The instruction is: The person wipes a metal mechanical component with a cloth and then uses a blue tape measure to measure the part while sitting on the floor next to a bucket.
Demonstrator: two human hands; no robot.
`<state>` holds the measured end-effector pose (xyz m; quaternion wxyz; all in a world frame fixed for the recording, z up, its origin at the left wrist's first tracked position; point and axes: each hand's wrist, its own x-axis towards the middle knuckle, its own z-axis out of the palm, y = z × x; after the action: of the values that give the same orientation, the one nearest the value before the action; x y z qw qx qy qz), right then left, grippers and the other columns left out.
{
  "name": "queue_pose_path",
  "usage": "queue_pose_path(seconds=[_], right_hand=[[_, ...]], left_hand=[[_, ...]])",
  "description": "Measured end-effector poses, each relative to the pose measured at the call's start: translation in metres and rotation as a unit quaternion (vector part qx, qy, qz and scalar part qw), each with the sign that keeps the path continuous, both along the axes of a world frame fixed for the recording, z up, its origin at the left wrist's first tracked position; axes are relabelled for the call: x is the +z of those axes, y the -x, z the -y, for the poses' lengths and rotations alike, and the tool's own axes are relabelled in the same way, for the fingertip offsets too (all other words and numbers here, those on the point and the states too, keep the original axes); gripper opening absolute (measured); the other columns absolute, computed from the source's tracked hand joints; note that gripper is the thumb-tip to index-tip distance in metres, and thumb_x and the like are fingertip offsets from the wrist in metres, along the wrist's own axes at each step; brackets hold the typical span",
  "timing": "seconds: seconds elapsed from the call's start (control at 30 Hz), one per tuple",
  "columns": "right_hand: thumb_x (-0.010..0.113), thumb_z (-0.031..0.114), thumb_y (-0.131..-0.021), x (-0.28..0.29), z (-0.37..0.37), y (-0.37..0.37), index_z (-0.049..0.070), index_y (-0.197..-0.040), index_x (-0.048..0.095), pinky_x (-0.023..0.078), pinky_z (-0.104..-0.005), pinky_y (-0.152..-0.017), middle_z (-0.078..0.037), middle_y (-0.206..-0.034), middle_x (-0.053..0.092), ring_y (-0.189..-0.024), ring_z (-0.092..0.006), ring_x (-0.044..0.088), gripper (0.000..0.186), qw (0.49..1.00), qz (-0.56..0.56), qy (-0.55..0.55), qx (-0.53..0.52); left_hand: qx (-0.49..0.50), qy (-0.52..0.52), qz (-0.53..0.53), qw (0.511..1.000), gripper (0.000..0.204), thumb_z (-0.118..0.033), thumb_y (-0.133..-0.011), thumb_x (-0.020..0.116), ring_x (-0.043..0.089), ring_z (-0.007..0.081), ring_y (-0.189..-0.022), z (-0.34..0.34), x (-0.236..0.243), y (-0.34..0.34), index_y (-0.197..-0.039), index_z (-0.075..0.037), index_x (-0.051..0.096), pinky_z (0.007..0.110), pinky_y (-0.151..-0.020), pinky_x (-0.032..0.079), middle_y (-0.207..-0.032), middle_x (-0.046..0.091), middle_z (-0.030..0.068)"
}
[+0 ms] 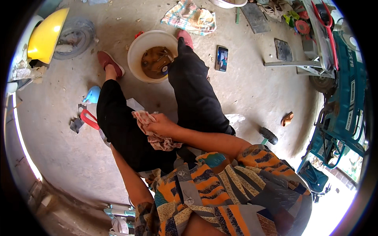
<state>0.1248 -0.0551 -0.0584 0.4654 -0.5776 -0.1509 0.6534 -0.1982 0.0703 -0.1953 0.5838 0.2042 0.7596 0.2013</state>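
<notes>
My right hand (160,126) is closed around a crumpled, stained pinkish-white cloth (162,142), held over my lap between my thighs. My left forearm (128,173) runs down along the outside of my left leg, and the hand is hidden behind the thigh. Close to where that forearm disappears, a red curved handle (89,119) sticks out beside the leg. A white bucket (135,53) stands between my feet. It holds brown murky liquid with several thin objects and a small round blue-and-yellow item in it.
A phone (221,59) with a lit screen lies right of my leg. A checked cloth (189,18) is spread beyond the bucket. At left are a tyre (80,38) and a yellow bowl-shaped object (49,34). A teal vehicle (352,90) stands far right, near a brown sandal (287,119).
</notes>
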Motion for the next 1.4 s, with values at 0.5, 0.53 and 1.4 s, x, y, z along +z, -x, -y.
queue_pose_path(seconds=[0.5,0.53,1.4], right_hand=[[0.052,0.042,-0.095,0.023,-0.013,-0.018,0.003,-0.083,0.062,0.047,-0.0282,-0.060,-0.003,-0.068,0.059,-0.061,-0.0123,0.057,0.042,0.981,-0.118,0.068,-0.141],[0.051,0.042,-0.096,0.030,-0.014,-0.025,0.003,-0.089,0.064,0.047,-0.0264,-0.062,-0.002,-0.069,0.059,-0.063,-0.0115,0.057,0.042,0.980,-0.100,0.081,-0.151],[0.059,0.020,-0.094,0.039,0.000,-0.038,0.002,-0.094,0.068,0.045,-0.0213,-0.066,0.004,-0.084,0.064,-0.076,-0.0029,0.055,0.020,0.986,-0.006,-0.063,-0.157]], left_hand=[[-0.340,-0.277,0.038,0.898,0.033,-0.009,-0.086,0.063,0.061,0.0199,-0.098,0.110,0.240,-0.236,-0.118,0.002,0.058,0.030,-0.086,0.049,-0.107,0.062,0.0101],[-0.353,-0.257,0.051,0.898,0.035,-0.009,-0.085,0.066,0.061,0.0204,-0.098,0.121,0.235,-0.235,-0.117,0.002,0.057,0.031,-0.085,0.049,-0.105,0.061,0.0101],[-0.156,-0.435,0.027,0.887,0.017,0.001,-0.089,0.054,0.063,0.0153,-0.090,0.069,0.227,-0.235,-0.099,0.009,0.066,0.027,-0.083,0.048,-0.098,0.068,0.0091]])
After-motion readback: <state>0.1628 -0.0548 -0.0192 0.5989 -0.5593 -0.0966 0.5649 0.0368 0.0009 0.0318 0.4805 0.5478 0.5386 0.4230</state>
